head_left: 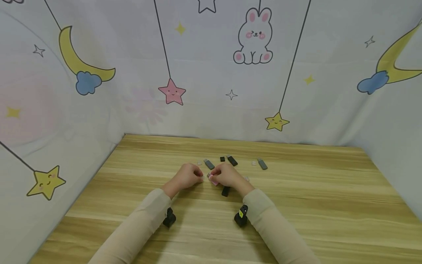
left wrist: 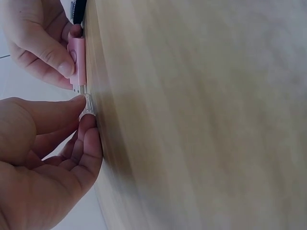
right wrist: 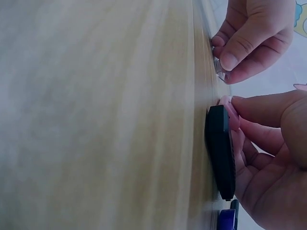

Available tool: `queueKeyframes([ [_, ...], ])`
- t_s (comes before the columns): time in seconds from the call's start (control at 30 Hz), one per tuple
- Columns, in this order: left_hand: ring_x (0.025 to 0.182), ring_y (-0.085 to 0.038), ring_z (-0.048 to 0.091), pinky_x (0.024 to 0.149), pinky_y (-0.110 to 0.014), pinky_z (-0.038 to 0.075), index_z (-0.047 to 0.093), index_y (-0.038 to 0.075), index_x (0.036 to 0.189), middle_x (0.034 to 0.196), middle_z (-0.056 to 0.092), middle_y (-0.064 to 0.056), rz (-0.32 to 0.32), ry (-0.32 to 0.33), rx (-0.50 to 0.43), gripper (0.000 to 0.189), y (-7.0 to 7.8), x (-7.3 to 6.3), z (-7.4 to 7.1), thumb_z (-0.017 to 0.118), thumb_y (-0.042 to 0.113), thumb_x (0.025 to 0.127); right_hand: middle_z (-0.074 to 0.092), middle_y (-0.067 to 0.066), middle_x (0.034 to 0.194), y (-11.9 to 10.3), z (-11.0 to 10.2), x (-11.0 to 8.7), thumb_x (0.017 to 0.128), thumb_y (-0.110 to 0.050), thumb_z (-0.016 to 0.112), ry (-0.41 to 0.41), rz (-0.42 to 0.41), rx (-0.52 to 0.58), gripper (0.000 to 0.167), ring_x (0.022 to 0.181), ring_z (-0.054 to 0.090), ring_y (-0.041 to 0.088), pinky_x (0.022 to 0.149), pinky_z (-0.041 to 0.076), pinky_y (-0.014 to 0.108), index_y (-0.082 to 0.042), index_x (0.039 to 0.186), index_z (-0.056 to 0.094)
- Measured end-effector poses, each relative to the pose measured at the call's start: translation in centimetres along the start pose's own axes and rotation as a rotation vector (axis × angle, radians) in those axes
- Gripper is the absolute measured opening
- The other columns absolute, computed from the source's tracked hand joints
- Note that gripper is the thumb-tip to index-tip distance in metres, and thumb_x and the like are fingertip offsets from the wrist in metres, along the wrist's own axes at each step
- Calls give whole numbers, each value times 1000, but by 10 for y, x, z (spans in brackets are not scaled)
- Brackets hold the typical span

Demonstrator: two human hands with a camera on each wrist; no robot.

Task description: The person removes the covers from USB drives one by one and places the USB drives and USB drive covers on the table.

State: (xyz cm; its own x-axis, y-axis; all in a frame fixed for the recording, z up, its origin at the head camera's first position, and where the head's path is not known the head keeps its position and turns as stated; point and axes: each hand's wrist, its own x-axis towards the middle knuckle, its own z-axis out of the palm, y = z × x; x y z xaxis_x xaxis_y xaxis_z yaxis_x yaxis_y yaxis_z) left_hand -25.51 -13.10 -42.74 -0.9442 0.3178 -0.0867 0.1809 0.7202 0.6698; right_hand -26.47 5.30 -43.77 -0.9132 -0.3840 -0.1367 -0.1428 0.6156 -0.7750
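My right hand (head_left: 227,175) pinches a pink USB flash drive (left wrist: 78,60) between thumb and finger, its metal plug pointing at the left hand. A small clear cap (left wrist: 88,105) is pinched by the thumb and fingertips of my left hand (head_left: 188,176). In the left wrist view the plug's tip and the cap are very close; whether they touch I cannot tell. Beside the right hand a black USB flash drive (right wrist: 219,148) lies on the wooden table (head_left: 296,220). The right fingers hide part of the pink drive in the head view.
Beyond the hands lie a grey flash drive (head_left: 209,164), a black flash drive (head_left: 232,160) and another grey flash drive (head_left: 262,164). Near them are a black cap (head_left: 222,159) and clear caps (head_left: 253,163). A patterned white cloth (head_left: 211,117) hangs behind the table.
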Motion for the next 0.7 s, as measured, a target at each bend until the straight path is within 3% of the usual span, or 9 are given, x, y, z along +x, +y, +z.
queueKeyframes([
  [0.7, 95, -24, 64, 86, -38, 52, 72, -5, 97, 99, 71, -14, 1, -21, 8, 14, 1, 0, -1, 68, 3, 86, 68, 6, 87, -1, 0, 0, 90, -11, 67, 16, 6, -61, 14, 70, 58, 11, 61, 49, 23, -1, 98, 71],
])
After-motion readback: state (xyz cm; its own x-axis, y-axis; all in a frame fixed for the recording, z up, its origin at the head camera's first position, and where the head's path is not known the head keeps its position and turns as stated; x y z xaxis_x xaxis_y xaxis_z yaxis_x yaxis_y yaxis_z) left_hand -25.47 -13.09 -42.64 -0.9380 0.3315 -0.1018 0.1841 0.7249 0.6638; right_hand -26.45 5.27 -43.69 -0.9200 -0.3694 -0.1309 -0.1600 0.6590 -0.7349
